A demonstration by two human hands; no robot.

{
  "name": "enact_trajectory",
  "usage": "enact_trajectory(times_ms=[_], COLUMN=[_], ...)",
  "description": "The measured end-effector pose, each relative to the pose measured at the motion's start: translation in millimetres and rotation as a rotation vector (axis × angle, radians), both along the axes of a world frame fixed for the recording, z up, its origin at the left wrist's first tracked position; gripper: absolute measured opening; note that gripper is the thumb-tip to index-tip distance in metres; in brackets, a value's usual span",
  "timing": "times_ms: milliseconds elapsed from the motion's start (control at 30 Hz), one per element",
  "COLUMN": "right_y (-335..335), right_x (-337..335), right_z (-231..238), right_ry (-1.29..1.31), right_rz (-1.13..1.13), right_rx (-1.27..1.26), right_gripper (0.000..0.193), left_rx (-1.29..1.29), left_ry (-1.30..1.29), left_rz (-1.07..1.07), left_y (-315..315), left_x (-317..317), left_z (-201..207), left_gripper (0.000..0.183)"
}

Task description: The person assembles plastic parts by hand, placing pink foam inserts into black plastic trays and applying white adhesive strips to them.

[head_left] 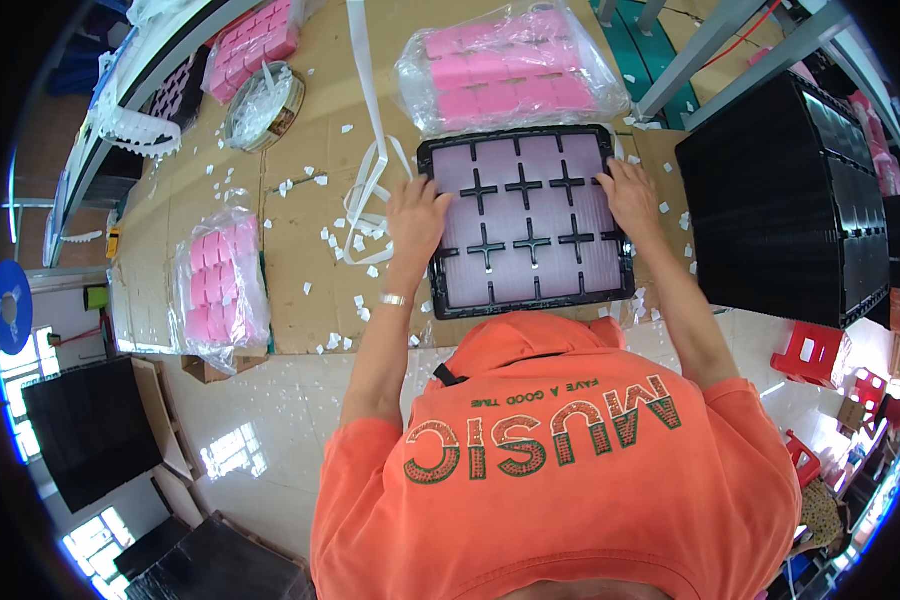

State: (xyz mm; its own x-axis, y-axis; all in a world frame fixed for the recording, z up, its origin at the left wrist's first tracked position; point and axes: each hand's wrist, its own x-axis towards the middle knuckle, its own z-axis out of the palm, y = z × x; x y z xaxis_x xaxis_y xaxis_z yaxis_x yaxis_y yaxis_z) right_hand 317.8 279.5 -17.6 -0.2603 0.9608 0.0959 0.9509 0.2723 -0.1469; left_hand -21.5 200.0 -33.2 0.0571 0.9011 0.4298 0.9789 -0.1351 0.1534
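Observation:
A black rectangular tray (532,315) lies on the cardboard-covered table in front of me. Black cross-shaped dividers stand out against its pale lilac, finely ribbed inside. My left hand (417,215) grips the left rim near the upper corner, its thumb toward the inside. On the opposite side, my right hand (630,197) holds the right rim at about the same height. Parts of the fingers are hard to make out at the edges. Just beyond the tray lies a clear plastic bag of pink blocks (510,75). White strapping (368,165) hangs and coils beside my left hand.
A second bagged bundle of pink blocks (222,280) lies at the left. A round tub (265,108) with clear plastic stands farther back. Black trays (770,200) are stacked high at the right, near grey metal bars (705,62). White scraps litter the cardboard (310,260).

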Motion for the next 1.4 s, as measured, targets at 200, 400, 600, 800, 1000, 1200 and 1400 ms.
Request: enact_trajectory(times_ms=[200,400,600,800,1000,1200,1400], right_y=[-31.5,-22.9,-11.9,-55.5,-111.0,-146.1,-168.5], right_x=[22.4,22.0,29.8,42.1,58.5,161.9,311.0], right_z=[-27.6,-42.9,-52.1,77.2,261.5,387.0,413.1], right_ry=[0.332,0.427,0.635,1.166,1.213,0.932,1.639], right_rz=[-0.316,-0.500,-0.504,-0.417,-0.201,-0.418,-0.116], right_rx=[-0.097,-0.173,-0.224,-0.042,0.423,1.068,0.726], right_gripper=[0.036,0.036,0.032,0.020,0.012,0.031,0.053], left_rx=[-0.273,-0.382,-0.484,-0.325,-0.048,0.130,0.685], left_ry=[-0.370,-0.649,-1.244,-1.504,-1.478,-1.237,-0.741], left_rz=[0.319,0.461,0.540,0.272,-0.207,-0.743,-1.282], left_y=[-34.6,-22.0,-23.8,-46.9,-32.2,43.7,60.5], left_x=[-0.8,-10.6,-33.7,-31.4,-17.8,89.1,234.5], left_z=[-19.6,-34.0,-34.7,59.0,213.7,346.9,401.0], left_gripper=[0.038,0.041,0.025,0.012,0.023,0.021,0.025])
